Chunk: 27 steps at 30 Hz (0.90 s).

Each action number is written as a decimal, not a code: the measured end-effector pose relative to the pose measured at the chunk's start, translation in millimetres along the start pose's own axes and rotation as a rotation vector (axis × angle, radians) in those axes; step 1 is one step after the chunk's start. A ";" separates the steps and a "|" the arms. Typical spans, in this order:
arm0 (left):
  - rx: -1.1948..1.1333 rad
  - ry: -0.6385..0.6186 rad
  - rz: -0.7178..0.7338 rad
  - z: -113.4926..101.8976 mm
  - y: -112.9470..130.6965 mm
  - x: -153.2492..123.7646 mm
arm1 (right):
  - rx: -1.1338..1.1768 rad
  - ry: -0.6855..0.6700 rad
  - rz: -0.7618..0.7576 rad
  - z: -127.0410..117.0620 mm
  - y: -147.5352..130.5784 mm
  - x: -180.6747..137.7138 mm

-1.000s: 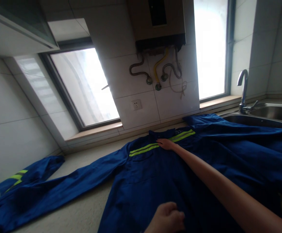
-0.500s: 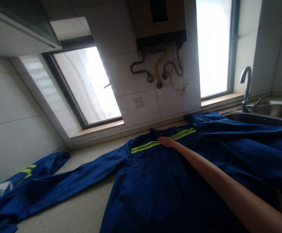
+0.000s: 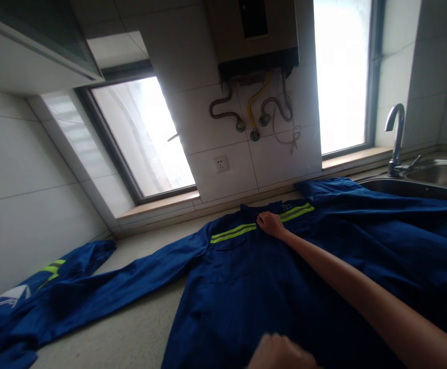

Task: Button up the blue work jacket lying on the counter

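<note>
A blue work jacket with yellow-green reflective stripes lies spread on the counter, its collar toward the wall. One sleeve stretches left, and more blue cloth reaches right to the sink. My right hand is closed at the jacket's front just below the collar, seemingly pinching the cloth there. Low at the bottom edge, my left hand shows only its back and curled knuckles over the jacket's lower front. It looks closed, slightly blurred, and whatever is in its fingers is hidden.
Another blue garment with a white emblem lies at the left against the wall. At the right are a sink and a faucet. A water heater with pipes hangs above, between two windows. A cabinet juts out upper left.
My left hand has come into view at the bottom. My right hand has curled its fingers tighter near the collar. The view has shifted slightly.
</note>
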State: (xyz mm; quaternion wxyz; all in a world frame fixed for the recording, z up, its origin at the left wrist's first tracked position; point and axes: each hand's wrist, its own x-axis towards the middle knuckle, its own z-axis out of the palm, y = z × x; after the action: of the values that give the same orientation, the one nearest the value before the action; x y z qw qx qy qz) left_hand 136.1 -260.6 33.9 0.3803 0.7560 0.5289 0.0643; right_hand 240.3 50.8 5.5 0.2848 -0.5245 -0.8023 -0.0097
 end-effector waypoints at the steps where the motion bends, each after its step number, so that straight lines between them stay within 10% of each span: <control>1: 0.080 0.059 0.045 -14.0 0.2 6.8 | -0.029 -0.014 0.027 -2.3 -2.1 -1.8; 7: 0.626 0.295 0.061 -87.0 -36.4 37.5 | -0.065 -0.093 0.028 -9.0 -8.4 -10.5; 15: 0.576 0.168 -0.085 -71.8 -52.0 31.8 | -0.031 -0.109 -0.043 -8.6 -5.2 -26.9; 19: 0.566 0.178 -0.090 -73.0 -45.4 28.1 | 0.063 0.109 -0.041 -19.9 14.4 -6.3; 22: 0.524 0.270 -0.027 -89.8 -44.3 39.9 | 0.104 0.259 0.137 -33.1 44.2 23.4; 27: 0.299 0.546 0.137 -139.0 -62.1 108.2 | 0.214 0.107 0.503 -28.9 95.2 49.7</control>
State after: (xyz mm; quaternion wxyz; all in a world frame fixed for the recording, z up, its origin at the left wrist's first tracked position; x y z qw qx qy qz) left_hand 66.9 -89.0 58.6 0.1038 0.7922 0.5628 0.2119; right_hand 319.6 126.1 26.0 0.3740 -0.6729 -0.6271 0.1187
